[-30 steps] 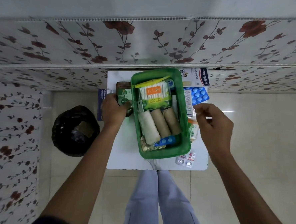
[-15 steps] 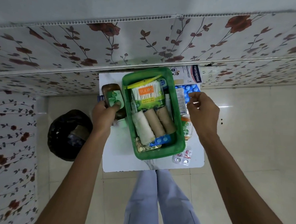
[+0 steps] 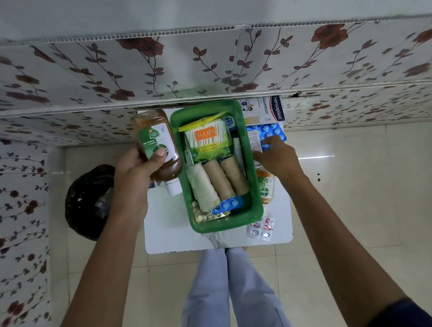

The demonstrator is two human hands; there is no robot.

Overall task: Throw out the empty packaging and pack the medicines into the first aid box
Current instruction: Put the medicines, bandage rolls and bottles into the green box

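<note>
Gripping a brown bottle (image 3: 158, 144) with a green label, the left hand (image 3: 136, 173) wraps its fingers around the lower body and presses the thumb (image 3: 160, 153) flat on the label, holding the bottle tilted, lifted clear of the small white table (image 3: 165, 226). Just right of that grip sits the green first aid box (image 3: 255, 206), its near wall almost beside the bottle. Inside the box, nearest the held bottle, lies a pack of cotton swabs (image 3: 207, 140) with an orange tag, and below it three rolls side by side: a white bandage roll (image 3: 203, 190) and two brown rolls (image 3: 226, 176). A blue blister strip (image 3: 229, 204) and some gold foil tablets (image 3: 201, 214) fill the box's near end. Across the box from the bottle, the right hand (image 3: 278, 159) reaches with fingers loosely spread, its fingertips resting on a blue blister pack (image 3: 270, 132) on the table; whether it has pinched the pack I cannot tell. Beyond that hand lies a Hansaplast plaster box (image 3: 269, 108) against the flowered wall (image 3: 216, 62). Under the right wrist a Dettol bottle (image 3: 265, 189) lies on its side against the box, and nearer the person a small strip of red-printed tablets (image 3: 261, 229) rests at the table edge. Below and left of the left forearm, a bin with a black liner (image 3: 88, 201) stands on the tiled floor (image 3: 359, 197).
</note>
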